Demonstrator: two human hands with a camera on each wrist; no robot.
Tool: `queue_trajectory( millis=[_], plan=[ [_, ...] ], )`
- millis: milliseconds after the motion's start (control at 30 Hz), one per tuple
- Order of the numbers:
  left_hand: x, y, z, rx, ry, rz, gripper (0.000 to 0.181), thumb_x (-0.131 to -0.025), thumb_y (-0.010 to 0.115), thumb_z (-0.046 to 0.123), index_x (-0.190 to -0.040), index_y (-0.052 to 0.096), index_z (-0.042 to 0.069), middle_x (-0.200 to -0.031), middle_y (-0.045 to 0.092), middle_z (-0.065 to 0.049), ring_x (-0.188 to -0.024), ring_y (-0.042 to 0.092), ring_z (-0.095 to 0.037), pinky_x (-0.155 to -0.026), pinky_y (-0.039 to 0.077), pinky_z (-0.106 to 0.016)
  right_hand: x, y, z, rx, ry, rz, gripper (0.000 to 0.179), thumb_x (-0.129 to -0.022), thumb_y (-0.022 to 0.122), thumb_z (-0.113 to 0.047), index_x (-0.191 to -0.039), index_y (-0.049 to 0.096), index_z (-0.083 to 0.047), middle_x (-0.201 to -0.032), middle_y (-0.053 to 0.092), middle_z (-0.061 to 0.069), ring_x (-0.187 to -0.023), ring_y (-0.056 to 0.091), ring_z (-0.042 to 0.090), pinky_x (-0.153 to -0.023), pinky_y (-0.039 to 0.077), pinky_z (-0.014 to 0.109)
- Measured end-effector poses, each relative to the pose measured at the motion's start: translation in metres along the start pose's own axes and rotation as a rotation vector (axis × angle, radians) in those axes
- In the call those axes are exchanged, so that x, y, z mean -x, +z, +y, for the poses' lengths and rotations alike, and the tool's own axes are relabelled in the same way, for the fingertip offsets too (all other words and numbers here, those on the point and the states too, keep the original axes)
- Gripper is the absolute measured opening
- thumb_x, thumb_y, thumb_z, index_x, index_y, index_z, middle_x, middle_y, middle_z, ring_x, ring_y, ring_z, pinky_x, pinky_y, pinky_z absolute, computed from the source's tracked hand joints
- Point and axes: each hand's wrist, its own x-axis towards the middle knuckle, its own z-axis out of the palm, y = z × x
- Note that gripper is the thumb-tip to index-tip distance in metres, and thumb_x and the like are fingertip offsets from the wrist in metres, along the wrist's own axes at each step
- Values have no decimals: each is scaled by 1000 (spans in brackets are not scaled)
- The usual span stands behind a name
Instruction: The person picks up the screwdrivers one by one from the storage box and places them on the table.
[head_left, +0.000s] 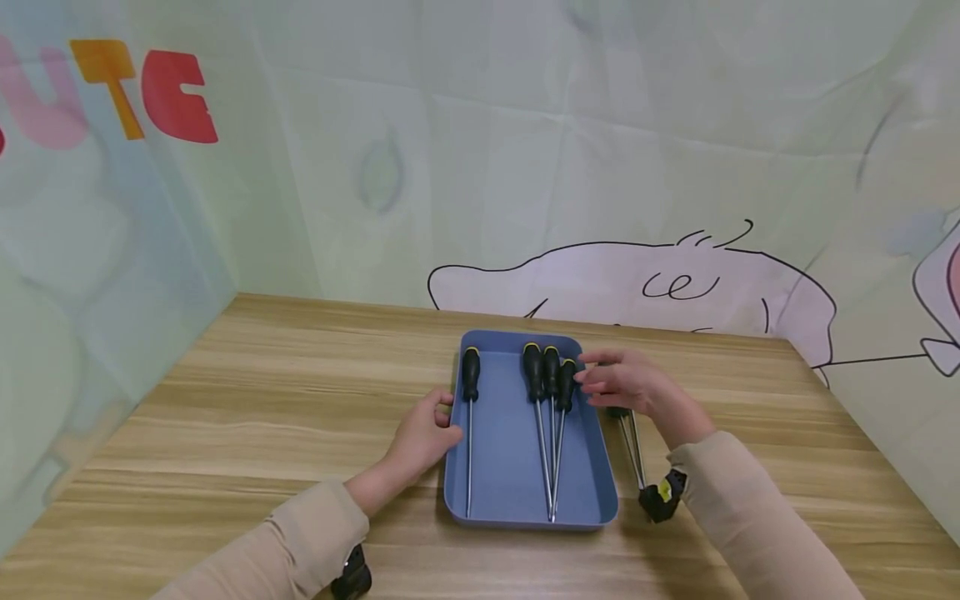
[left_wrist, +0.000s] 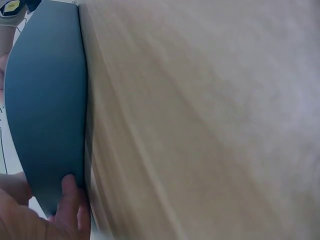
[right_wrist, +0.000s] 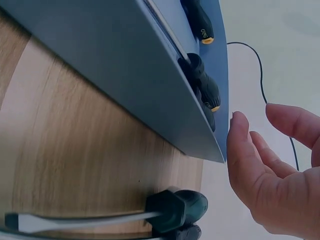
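Observation:
A blue tray [head_left: 502, 467] lies on the table with several black-handled screwdrivers in it. One screwdriver [head_left: 470, 375] lies along the left side; a group of screwdrivers [head_left: 532, 375] lies toward the right, handles at the far end and tips close together. My left hand [head_left: 420, 433] holds the tray's left wall, fingers against the outside [left_wrist: 67, 210] and thumb at the rim. Over the far right rim hovers my right hand [head_left: 630, 383], fingers loosely bent and apart, holding nothing in the right wrist view. Below it, more screwdrivers [right_wrist: 175, 212] lie on the table beside the tray.
The wood-grain table [head_left: 300, 375] meets a printed cloth backdrop [head_left: 487, 167] behind and at the sides. Black devices [head_left: 662, 497] are strapped at both wrists. The right forearm partly covers the screwdrivers outside the tray.

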Motion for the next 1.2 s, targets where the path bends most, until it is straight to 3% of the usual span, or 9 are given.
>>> queue_trajectory(
  millis=[233, 567, 867, 1200],
  plan=[
    [0, 0, -2, 23, 47, 15, 38, -67, 56, -8, -105, 55, -6, -68, 60, -10, -61, 55, -17, -56, 45, -27, -3, 9, -2, 72, -4, 8, 56, -89, 55, -1, -139, 32, 8, -108, 54, 12, -89, 58, 19, -77, 52, 31],
    [-3, 0, -3, 35, 32, 9, 37, -68, 56, -8, -105, 54, -6, -70, 60, -11, -63, 55, -17, -57, 46, -27, -11, 25, -3, 70, 6, -10, 53, -88, 55, 0, -137, 35, 7, -109, 54, 14, -92, 58, 23, -80, 51, 34],
    [-2, -1, -3, 33, 34, -1, 37, -69, 56, -8, -106, 53, -6, -70, 60, -10, -62, 55, -17, -57, 45, -27, -15, 34, -7, 41, 26, -5, 52, -87, 57, 0, -136, 39, 5, -100, 58, 10, -89, 59, 21, -79, 52, 34],
    [-2, 1, -3, 30, 18, -4, 36, -70, 57, -8, -106, 53, -6, -71, 61, -10, -64, 56, -18, -58, 46, -27, -19, 42, -6, 75, 18, -12, 51, -89, 56, -2, -136, 39, 4, -115, 55, 19, -100, 58, 28, -82, 51, 36]
  ],
)
